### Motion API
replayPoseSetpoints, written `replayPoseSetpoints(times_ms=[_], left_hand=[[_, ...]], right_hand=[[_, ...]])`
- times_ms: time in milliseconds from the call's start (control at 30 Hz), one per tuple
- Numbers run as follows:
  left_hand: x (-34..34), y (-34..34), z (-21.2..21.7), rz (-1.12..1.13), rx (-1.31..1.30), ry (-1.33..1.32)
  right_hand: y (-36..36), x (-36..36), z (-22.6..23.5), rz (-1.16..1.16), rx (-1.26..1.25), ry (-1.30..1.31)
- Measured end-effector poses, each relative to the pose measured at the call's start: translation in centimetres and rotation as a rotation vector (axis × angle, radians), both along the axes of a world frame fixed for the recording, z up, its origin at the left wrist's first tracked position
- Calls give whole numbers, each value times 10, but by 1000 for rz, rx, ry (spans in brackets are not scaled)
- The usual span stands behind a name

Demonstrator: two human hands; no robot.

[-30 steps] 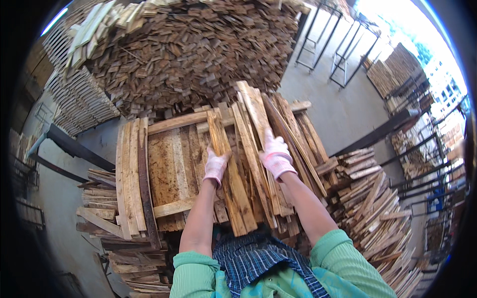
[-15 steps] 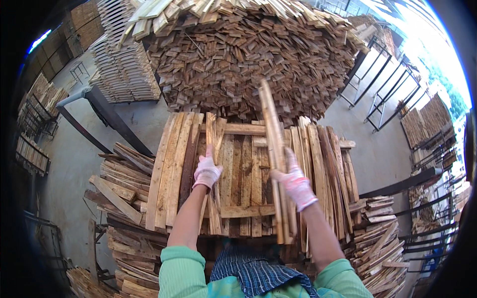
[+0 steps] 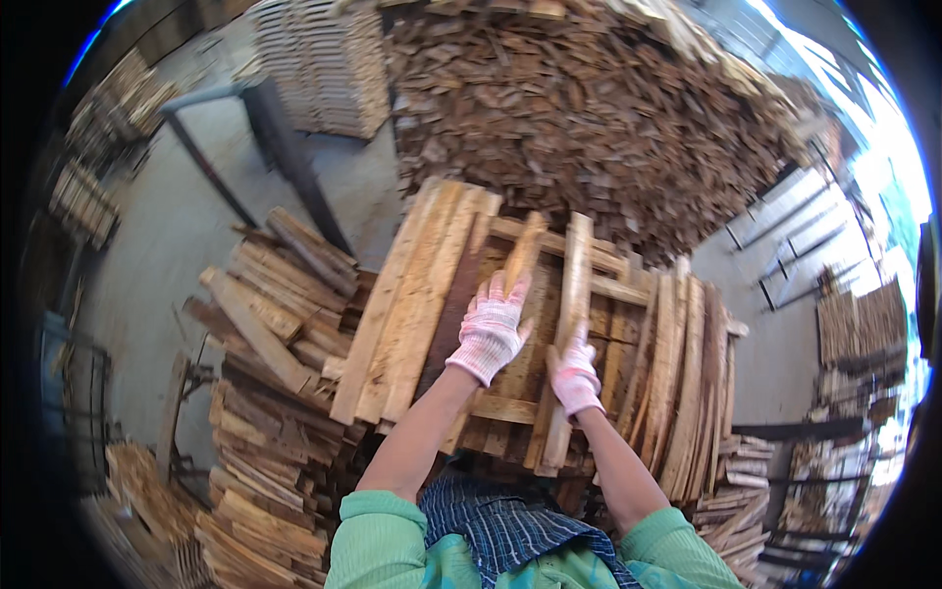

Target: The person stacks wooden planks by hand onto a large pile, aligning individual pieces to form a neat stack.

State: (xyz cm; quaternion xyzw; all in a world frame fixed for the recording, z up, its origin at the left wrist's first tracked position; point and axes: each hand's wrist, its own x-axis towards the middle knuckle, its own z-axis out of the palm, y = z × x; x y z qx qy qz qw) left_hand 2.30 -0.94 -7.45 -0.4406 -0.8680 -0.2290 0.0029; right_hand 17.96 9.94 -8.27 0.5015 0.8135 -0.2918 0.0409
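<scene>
Both my hands wear pale pink-and-white gloves over a stack of rough wooden boards. My left hand [image 3: 494, 329] lies with fingers stretched and thumb apart on a narrow light-brown board [image 3: 525, 253]; the lower part of that board is hidden beneath the hand and forearm. A little to the right, my right hand [image 3: 575, 375] grips a longer wooden board [image 3: 575, 280] around its middle. That board slants from far to near across the stack. Between the hands, crosswise slats [image 3: 510, 408] and lower boards show through a gap in the top layer.
Side by side, boards [image 3: 417, 304] line the stack's left side and more boards [image 3: 679, 373] its right. Untidy wood piles [image 3: 265, 432] flank it. Beyond stands a huge heap of boards [image 3: 579, 128]. A dark metal frame [image 3: 285, 147] rises at left, near a slatted stack [image 3: 319, 64].
The view has swung, so the stack appears tilted. My left hand has slid farther up its board, its fingers spreading. My right hand has brought its raised board leftward and lower, nearer my left hand.
</scene>
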Motion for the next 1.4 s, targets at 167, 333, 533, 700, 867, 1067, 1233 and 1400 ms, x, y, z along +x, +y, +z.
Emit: replayPoseSetpoints(times_ms=[167, 333, 533, 700, 867, 1067, 1233, 1400], left_hand=[[-90, -170, -8, 616, -107, -208], [-92, -190, -37, 496, -255, -611], [-94, -202, -64, 455, -53, -456], [-100, -235, -55, 514, 327, -484], [-113, -325, -131, 598, 479, -1210], [-91, -266, -87, 717, 419, -1324], [-123, -303, -143, 556, 399, -1220], [-134, -330, -154, 620, 488, -1029]], right_hand=[[-58, -35, 25, -29, -174, -26], [-90, -92, -29, 210, 267, 144], [-88, -118, 8, 115, -117, 57], [-45, -34, -6, 134, 34, 272], [17, 99, 80, 60, 206, 175], [71, 171, 39, -12, 509, -464], [66, 131, 17, -12, 510, -543], [86, 139, 33, -16, 399, -431]])
